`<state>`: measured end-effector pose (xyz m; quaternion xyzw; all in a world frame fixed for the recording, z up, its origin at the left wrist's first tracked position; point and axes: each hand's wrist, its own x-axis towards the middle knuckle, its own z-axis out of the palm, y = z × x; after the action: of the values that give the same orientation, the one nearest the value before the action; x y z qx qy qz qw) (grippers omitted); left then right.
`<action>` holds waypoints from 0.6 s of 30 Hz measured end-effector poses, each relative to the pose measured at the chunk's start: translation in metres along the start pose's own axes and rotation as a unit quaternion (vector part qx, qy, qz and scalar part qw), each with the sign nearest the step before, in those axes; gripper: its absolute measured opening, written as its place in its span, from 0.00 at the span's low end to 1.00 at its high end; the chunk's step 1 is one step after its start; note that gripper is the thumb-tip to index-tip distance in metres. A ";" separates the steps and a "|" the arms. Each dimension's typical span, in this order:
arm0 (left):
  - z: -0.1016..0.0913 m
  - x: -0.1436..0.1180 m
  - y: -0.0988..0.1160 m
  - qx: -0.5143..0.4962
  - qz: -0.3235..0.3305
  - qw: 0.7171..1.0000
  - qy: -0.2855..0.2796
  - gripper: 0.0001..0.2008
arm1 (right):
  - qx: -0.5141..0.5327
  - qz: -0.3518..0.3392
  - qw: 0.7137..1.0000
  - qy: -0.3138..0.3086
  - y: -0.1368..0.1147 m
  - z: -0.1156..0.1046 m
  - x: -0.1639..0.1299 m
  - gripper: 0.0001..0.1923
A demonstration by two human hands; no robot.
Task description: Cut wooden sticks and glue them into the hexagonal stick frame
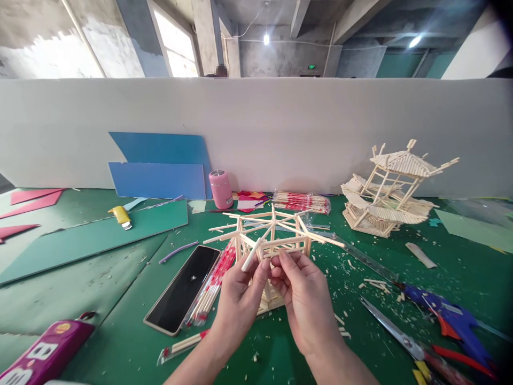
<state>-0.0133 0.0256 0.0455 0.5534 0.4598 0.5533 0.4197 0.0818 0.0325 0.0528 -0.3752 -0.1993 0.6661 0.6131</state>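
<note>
A small pavilion frame [273,227] of pale wooden sticks stands before me, with roof sticks spreading outward from its top. My left hand [242,291] is closed at its near side, fingers around a front post below a jutting stick. Beside it my right hand [304,291] is closed in a pinch just under the front crossbar, thumb and forefinger together. Whatever sits between the right fingertips is hidden or too small to name. The fingertips of both hands nearly meet, and they cover much of the frame's lower front.
A stick pagoda [393,192] stands back right. Scissors [395,329] and a blue glue gun [444,315] lie at right. A phone [182,289] and bagged sticks [214,283] lie left of the frame. Behind are a pink canister [220,190] and blue boards [158,179] against a white partition [256,133].
</note>
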 end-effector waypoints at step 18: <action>0.002 -0.001 0.003 0.071 0.023 0.997 0.020 0.10 | -0.015 -0.018 1.000 0.000 0.000 0.000 -0.002 0.09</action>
<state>-0.0116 0.0242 0.0484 0.5813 0.4929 0.5398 0.3573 0.0818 0.0308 0.0534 -0.3806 -0.2157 0.6519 0.6195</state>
